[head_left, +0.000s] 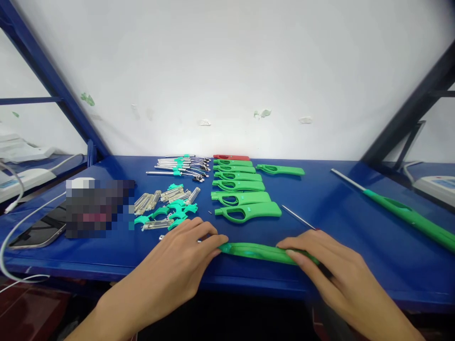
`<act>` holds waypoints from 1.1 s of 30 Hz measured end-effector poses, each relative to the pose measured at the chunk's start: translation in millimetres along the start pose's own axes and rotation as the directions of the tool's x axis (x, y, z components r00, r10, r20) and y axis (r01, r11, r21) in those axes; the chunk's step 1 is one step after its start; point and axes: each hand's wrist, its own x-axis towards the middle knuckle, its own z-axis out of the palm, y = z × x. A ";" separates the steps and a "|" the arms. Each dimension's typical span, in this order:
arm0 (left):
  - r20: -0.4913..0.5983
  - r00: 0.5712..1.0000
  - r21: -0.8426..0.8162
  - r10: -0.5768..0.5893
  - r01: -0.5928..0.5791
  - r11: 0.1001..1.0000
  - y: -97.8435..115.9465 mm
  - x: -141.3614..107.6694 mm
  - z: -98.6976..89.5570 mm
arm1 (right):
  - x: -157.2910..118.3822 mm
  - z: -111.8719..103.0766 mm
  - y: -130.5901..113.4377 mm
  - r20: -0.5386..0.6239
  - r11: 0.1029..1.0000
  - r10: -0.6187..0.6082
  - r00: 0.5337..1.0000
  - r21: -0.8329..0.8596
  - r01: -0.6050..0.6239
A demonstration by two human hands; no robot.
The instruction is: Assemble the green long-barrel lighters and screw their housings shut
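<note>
Near the front edge of the blue table, both hands hold a green lighter body (261, 252) lying sideways. My left hand (188, 251) is closed, its thumb and fingers pinching the teal-tipped left end. My right hand (322, 260) grips the right end between thumb and fingers. Just behind my right hand lies a thin metal screwdriver shaft (298, 217); its handle is hidden by the hand. Beyond my left hand are loose teal plastic parts (174, 210) and clear fuel tanks (147, 202).
Several green lighter housings (249, 211) and a red one (231, 157) are lined up behind. Metal lighter tubes with wires (174, 166) lie at back left. One long green lighter (408, 215) rests at right. A phone (39, 229) and white cable (7, 265) are at left.
</note>
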 end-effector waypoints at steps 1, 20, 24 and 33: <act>0.006 1.000 -0.014 -0.003 0.003 1.000 -0.2 -0.2 -0.6 | 1.3 0.3 -0.5 -0.007 1.000 0.005 1.000 0.002 -0.005; -0.217 0.974 0.265 0.064 -0.005 0.964 -28.8 21.7 -9.9 | -29.7 -6.7 34.4 -0.332 0.929 0.273 0.903 -0.154 -0.337; -0.103 0.993 0.434 0.064 -0.013 0.901 -34.6 35.5 -10.6 | -40.3 -7.4 47.2 -0.309 0.917 0.268 0.913 -0.208 -0.340; 0.000 0.998 0.476 0.056 -0.049 0.878 -41.2 50.1 0.2 | -34.4 -15.2 34.3 -0.449 0.879 0.342 0.825 -0.159 -0.450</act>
